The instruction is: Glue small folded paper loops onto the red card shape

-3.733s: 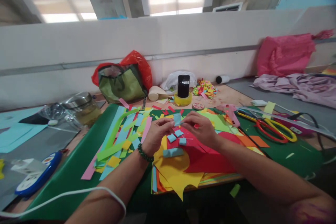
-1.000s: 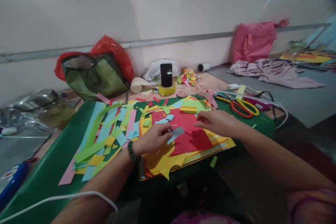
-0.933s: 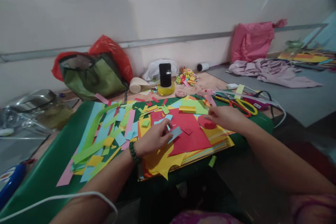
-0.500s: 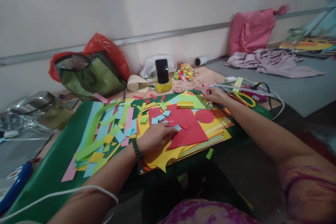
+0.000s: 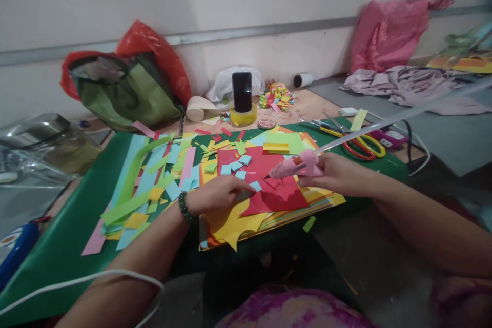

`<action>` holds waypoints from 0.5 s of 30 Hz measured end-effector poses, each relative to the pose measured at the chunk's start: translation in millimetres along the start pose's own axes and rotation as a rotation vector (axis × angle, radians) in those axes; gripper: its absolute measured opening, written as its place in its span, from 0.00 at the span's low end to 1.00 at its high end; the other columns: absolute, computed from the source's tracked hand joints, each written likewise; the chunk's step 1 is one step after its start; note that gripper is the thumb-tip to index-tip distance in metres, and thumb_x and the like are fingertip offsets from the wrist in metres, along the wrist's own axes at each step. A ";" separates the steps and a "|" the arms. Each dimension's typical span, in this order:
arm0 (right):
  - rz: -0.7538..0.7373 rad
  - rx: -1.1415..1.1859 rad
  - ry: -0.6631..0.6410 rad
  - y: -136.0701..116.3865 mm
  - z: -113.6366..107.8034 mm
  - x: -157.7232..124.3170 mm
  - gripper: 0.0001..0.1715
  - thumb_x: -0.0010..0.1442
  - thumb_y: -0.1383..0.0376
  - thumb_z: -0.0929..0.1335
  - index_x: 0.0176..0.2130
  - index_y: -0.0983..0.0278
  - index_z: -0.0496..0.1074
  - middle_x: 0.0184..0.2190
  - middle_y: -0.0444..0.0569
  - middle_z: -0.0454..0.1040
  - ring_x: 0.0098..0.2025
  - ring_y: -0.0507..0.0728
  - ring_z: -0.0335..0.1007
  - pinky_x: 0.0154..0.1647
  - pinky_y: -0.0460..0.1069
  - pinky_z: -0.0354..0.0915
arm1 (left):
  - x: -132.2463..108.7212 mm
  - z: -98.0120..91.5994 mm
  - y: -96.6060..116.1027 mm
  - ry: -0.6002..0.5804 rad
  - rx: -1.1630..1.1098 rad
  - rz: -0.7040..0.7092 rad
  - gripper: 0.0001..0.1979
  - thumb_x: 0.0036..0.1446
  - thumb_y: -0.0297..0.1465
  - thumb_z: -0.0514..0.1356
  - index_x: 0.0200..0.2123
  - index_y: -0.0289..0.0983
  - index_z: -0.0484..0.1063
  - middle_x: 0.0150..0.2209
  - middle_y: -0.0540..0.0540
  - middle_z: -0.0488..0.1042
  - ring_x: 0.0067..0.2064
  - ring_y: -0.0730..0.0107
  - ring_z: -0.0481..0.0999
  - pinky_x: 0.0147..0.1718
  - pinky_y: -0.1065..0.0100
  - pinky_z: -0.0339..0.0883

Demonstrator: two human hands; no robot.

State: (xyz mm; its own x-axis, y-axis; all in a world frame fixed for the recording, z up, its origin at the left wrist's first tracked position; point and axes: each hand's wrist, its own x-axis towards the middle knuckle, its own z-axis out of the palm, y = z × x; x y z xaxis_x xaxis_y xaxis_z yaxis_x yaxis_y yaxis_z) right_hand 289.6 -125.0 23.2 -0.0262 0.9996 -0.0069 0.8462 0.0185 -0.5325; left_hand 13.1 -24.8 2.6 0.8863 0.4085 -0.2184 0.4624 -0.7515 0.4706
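Observation:
My right hand (image 5: 333, 174) is closed round a pink glue gun (image 5: 292, 165) with a long clear glue stick (image 5: 388, 120) trailing back to the right. Its nozzle points left, just above a red paper sheet (image 5: 277, 192). My left hand (image 5: 217, 196), with a green bead bracelet at the wrist, pinches a small light-blue paper piece (image 5: 254, 186) against the red sheet, close to the nozzle. More small blue pieces (image 5: 235, 166) lie just beyond. The red sheet tops a stack of coloured paper (image 5: 265, 212) on a green mat (image 5: 73, 246).
Loose paper strips (image 5: 154, 184) cover the mat's left half. Scissors with red and yellow handles (image 5: 361, 144) lie at the right. A phone stands in a yellow tape roll (image 5: 242, 107) at the back, beside a red and green bag (image 5: 123, 87). A white cable (image 5: 92, 282) crosses my left forearm.
My right hand reached right to the pink glue gun, picked it up and brought it back over the red sheet. My left hand lowered the blue piece onto the red paper.

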 end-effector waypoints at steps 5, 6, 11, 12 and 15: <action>-0.025 -0.087 -0.143 -23.9 14.0 2.0 0.23 0.54 0.47 0.68 0.21 0.62 0.66 0.16 0.43 0.65 0.22 0.53 0.62 0.23 0.47 0.54 | 1.2 -1.5 1.4 -0.038 -0.013 -0.036 0.26 0.54 0.19 0.51 0.52 0.41 0.75 0.45 0.46 0.79 0.42 0.67 0.76 0.42 0.71 0.65; -0.011 -0.116 -0.136 -26.0 15.4 4.2 0.23 0.54 0.48 0.68 0.20 0.62 0.64 0.16 0.43 0.64 0.21 0.53 0.61 0.23 0.47 0.53 | 1.2 -1.6 2.1 -0.038 -0.008 -0.040 0.26 0.53 0.19 0.51 0.52 0.41 0.75 0.45 0.45 0.80 0.42 0.67 0.76 0.42 0.70 0.65; -0.009 -0.213 -0.153 -28.6 21.2 11.3 0.24 0.56 0.50 0.67 0.19 0.62 0.62 0.17 0.43 0.62 0.21 0.51 0.57 0.23 0.47 0.50 | 0.6 -1.0 4.0 -0.018 0.000 -0.044 0.28 0.50 0.19 0.51 0.52 0.41 0.76 0.44 0.46 0.80 0.40 0.67 0.76 0.39 0.71 0.65; -0.003 -0.231 -0.154 -28.0 21.6 11.1 0.24 0.56 0.50 0.67 0.19 0.62 0.62 0.16 0.43 0.62 0.21 0.51 0.58 0.24 0.47 0.50 | 0.4 -0.9 4.3 -0.012 -0.002 -0.043 0.27 0.51 0.19 0.51 0.51 0.41 0.76 0.43 0.46 0.80 0.40 0.67 0.76 0.38 0.71 0.65; 0.000 -0.251 -0.194 -25.5 20.6 8.8 0.24 0.57 0.49 0.66 0.20 0.62 0.64 0.19 0.44 0.65 0.23 0.52 0.60 0.25 0.47 0.51 | 0.1 -0.8 5.6 -0.011 -0.019 -0.044 0.24 0.53 0.22 0.51 0.51 0.40 0.77 0.43 0.45 0.81 0.40 0.67 0.76 0.38 0.71 0.65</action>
State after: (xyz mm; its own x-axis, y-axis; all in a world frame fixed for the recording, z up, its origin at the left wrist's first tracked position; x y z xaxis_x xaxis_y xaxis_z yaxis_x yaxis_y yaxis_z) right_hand 256.8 -117.1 19.3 -0.1065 0.9777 -0.1810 0.9505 0.0466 -0.3074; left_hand 15.7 -28.5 5.9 0.8655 0.4351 -0.2481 0.5000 -0.7229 0.4769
